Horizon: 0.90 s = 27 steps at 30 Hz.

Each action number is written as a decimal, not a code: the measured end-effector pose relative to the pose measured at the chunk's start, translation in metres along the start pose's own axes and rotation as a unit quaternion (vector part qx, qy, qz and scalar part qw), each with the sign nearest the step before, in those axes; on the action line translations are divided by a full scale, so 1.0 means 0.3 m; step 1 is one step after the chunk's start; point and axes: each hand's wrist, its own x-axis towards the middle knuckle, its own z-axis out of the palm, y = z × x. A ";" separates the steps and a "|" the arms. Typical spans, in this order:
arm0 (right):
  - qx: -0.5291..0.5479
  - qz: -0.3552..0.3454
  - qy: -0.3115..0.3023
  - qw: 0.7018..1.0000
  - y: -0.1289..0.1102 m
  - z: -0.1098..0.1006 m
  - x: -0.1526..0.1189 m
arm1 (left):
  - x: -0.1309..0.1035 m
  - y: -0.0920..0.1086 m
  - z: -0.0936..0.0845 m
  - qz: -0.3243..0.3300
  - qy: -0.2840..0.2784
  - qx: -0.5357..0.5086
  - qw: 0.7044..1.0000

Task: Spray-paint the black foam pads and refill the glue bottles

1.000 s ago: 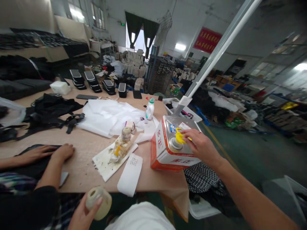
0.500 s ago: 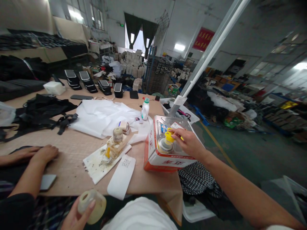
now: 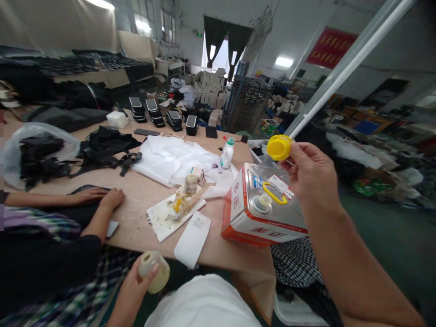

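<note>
The right hand (image 3: 314, 170) pinched a yellow cap (image 3: 278, 148) near the tin (image 3: 265, 230) by the tabletop's (image 3: 133, 204) right edge; the left hand (image 3: 134, 284) gripped a bottle (image 3: 161, 276).

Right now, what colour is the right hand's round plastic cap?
The cap is yellow; head view shows it.

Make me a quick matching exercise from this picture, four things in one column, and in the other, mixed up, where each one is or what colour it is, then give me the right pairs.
Things
1. Yellow cap
2. Squat pale bottle
3. Big square can
4. Paper slip with writing

Places and colours
A. Orange and white sides with a bare metal top
B. Lying with one end at the near edge of the table
C. Held up in the right hand
D. Held low in the left hand

Right pairs: 1-C, 2-D, 3-A, 4-B
</note>
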 end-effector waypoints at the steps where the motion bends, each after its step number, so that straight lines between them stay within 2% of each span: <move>1: 0.026 0.015 -0.019 0.999 0.020 0.061 -0.061 | 0.000 0.003 -0.012 0.003 -0.011 0.007 1.000; 3: 0.068 0.096 -0.056 0.992 0.111 0.176 -0.191 | 0.003 0.005 -0.040 0.011 -0.022 0.018 1.000; 5: 0.056 0.224 -0.054 0.971 0.263 0.264 -0.320 | 0.008 -0.002 -0.075 0.020 -0.012 0.021 1.000; 6: 0.039 0.263 -0.050 0.963 0.352 0.293 -0.380 | 0.011 -0.008 -0.095 0.021 -0.004 0.021 1.000; 10: -0.041 0.386 -0.049 0.920 0.689 0.328 -0.597 | 0.021 -0.047 -0.192 0.003 -0.009 0.023 1.000; 13: -0.085 0.456 -0.078 0.882 0.846 0.348 -0.749 | 0.012 -0.076 -0.257 -0.010 0.008 0.021 1.000; 15: -0.098 0.490 -0.110 0.859 0.909 0.397 -0.849 | 0.001 -0.090 -0.289 -0.018 0.021 0.013 1.000; 18: -0.106 0.529 -0.151 0.828 0.974 0.520 -0.979 | -0.016 -0.107 -0.326 -0.032 0.035 -0.001 0.999; 22: -0.120 0.553 -0.164 0.808 1.044 0.679 -1.072 | -0.035 -0.133 -0.375 -0.038 0.062 0.008 0.997; 25: -0.132 0.548 -0.163 0.810 1.064 0.724 -1.084 | -0.043 -0.152 -0.401 -0.032 0.074 0.032 0.996; 27: -0.134 0.533 -0.161 0.820 1.046 0.710 -1.078 | -0.043 -0.159 -0.404 -0.027 0.076 0.038 0.996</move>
